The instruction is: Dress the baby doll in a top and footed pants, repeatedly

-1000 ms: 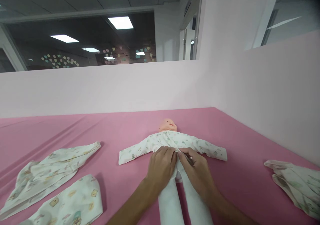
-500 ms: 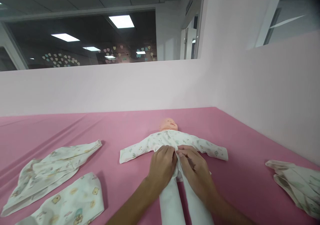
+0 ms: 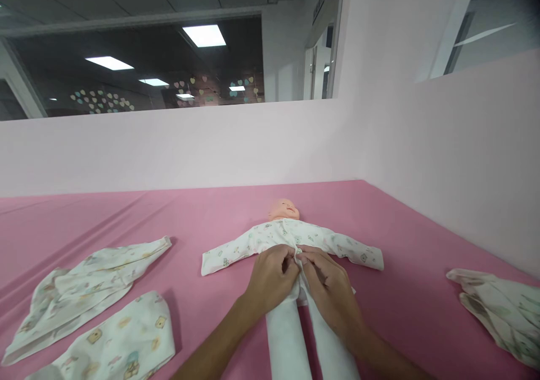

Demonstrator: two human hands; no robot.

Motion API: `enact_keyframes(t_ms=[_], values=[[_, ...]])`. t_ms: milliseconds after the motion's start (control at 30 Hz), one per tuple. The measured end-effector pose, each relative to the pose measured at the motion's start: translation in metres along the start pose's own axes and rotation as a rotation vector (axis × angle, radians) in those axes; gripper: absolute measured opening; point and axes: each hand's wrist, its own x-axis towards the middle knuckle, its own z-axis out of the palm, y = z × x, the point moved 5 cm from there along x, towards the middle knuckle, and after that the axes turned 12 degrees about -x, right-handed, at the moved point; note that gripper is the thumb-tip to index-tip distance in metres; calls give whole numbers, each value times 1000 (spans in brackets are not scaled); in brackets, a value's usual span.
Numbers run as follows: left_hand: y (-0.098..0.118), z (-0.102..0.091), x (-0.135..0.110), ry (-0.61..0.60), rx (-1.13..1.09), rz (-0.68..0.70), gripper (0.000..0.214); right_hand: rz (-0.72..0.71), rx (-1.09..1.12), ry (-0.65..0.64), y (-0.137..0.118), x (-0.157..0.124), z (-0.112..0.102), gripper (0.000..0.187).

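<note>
We are pinching front of printed top (image 3: 270,239) on doll (image 3: 284,209) with left hand (image 3: 272,276) and right hand (image 3: 327,281), fingers clenched on fabric; doll lying mid pink tabletop (image 3: 211,217).

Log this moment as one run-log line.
left hand: pinching doll's printed top hem | right hand: same | doll: supine

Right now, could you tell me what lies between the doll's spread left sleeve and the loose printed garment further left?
Only bare pink tablecloth separates the sleeve from the loose printed garment, seen in the head view.
</note>
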Motion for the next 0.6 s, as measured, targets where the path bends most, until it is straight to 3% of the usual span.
enact_keyframes(t_ms=[233,400,600], values=[[-3,-2,3,-3,-178,-118,28,-34,-32,8,-2,-1,0,30],[-1,-2,3,16,-194,-139,28,164,-16,-48,11,-2,5,32],[-2,-2,3,10,-201,-139,29,47,-56,-17,6,-1,5,33]])
